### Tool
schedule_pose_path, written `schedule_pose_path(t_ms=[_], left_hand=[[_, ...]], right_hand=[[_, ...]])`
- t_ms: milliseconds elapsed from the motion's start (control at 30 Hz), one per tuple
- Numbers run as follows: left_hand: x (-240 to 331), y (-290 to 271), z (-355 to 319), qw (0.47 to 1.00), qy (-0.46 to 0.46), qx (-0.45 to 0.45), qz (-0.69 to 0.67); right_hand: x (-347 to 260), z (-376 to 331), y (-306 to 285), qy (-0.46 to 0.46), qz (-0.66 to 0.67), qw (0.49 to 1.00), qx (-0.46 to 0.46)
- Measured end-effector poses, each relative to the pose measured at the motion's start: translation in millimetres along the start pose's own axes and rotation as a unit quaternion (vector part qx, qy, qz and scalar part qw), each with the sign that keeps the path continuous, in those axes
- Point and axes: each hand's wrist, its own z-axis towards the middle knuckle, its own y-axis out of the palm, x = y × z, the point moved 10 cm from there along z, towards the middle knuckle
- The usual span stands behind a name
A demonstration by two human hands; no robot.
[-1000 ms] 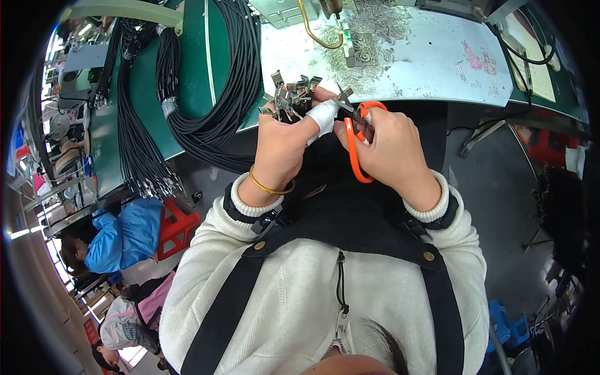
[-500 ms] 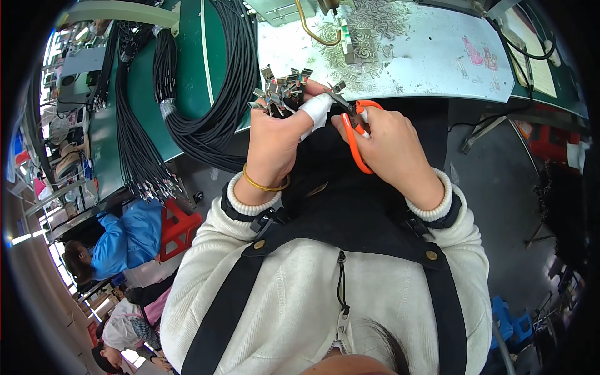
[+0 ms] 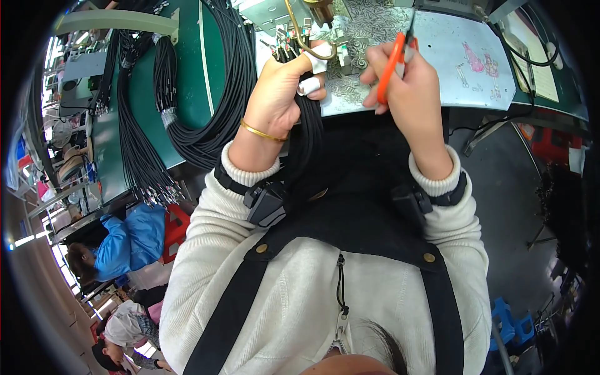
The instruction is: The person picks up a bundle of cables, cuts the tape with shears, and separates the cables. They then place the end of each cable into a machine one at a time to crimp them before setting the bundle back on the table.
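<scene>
My left hand [image 3: 270, 97] is closed round a bundle of black cables [image 3: 305, 137] that hangs down over my apron. The cables' metal connector ends [image 3: 289, 44] stick up above my thumb. White wrapping covers my thumb and one finger. My right hand [image 3: 417, 100], over the right part of the white work surface, is wrapped round a pair of orange-handled pliers [image 3: 391, 70]. Their dark jaws point away from me, apart from the cables. A curved brass tube [image 3: 299, 39] crosses in front of the connectors and my left thumb.
Small loose metal pieces [image 3: 378, 28] are scattered over the white work surface [image 3: 456, 81], below a machine head [image 3: 320, 11]. Thick black cable bundles [image 3: 206, 140] lie on the green table at left. A person in blue [image 3: 134, 234] sits on a red stool beyond.
Both hands have moved forward, away from my body. My right hand has drawn off to the right with the pliers, whose jaws were at a connector. The cable bundle below my left hand now shows.
</scene>
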Motion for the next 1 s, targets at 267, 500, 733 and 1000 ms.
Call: schedule_pose_path(t_ms=[267, 500, 733, 1000], left_hand=[[9.7, -2.6, 5.6, 0.996, -0.005, 0.035, 0.08], [8.9, -2.2, 7.7, 0.997, -0.015, 0.018, 0.071], [12.7, -2.8, 5.6, 0.996, 0.013, 0.032, 0.078], [13.0, -3.2, 4.5, 0.995, 0.016, 0.033, 0.093]], right_hand=[[6.3, 36.8, 27.3, 0.013, -0.003, 0.994, -0.109], [7.6, 34.0, 25.8, 0.012, 0.005, 0.994, -0.105], [5.3, 31.7, 28.1, -0.009, 0.049, 0.994, -0.101], [4.8, 30.0, 27.8, 0.005, 0.045, 0.995, -0.093]])
